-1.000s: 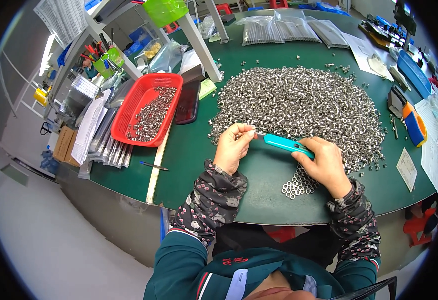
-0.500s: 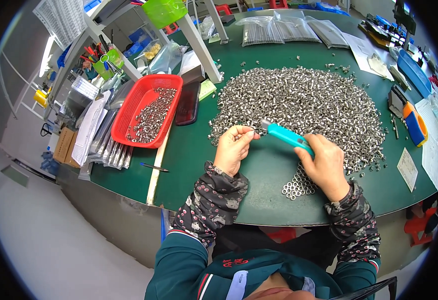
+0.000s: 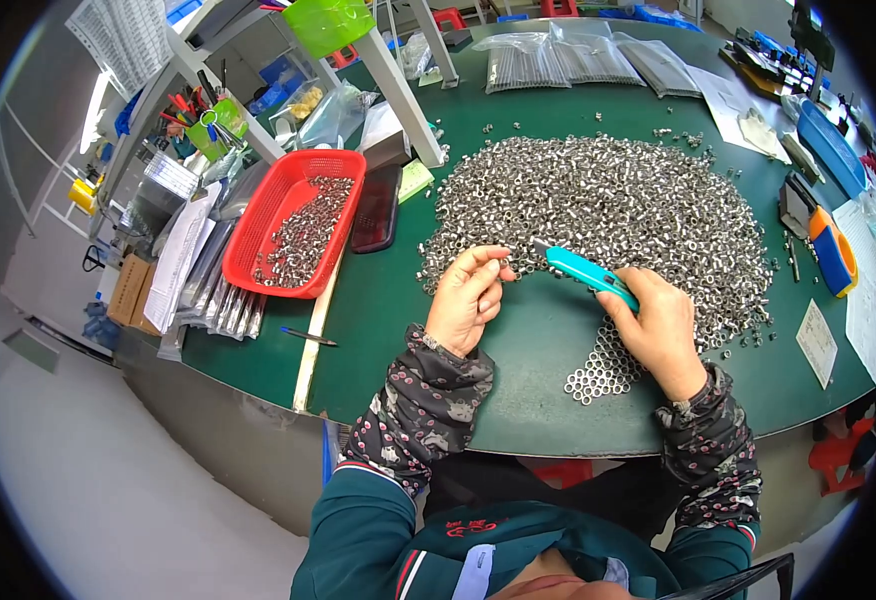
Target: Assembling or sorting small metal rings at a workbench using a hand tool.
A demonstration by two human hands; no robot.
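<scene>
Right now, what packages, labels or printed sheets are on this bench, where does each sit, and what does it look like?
Clear plastic bags: far edge of the table, flat, holding grey contents.
White paper sheet: far right, rectangular, printed.
Small white card: near right edge, beside the metal rings.
White printed sheet: hanging upper left, by the rack.
Cardboard box: left, below the table, brown.

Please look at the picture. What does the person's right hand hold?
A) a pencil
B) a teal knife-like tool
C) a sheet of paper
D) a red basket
B: the right hand is closed around a teal tool whose tip points toward the left hand at the edge of the metal rings.
</scene>
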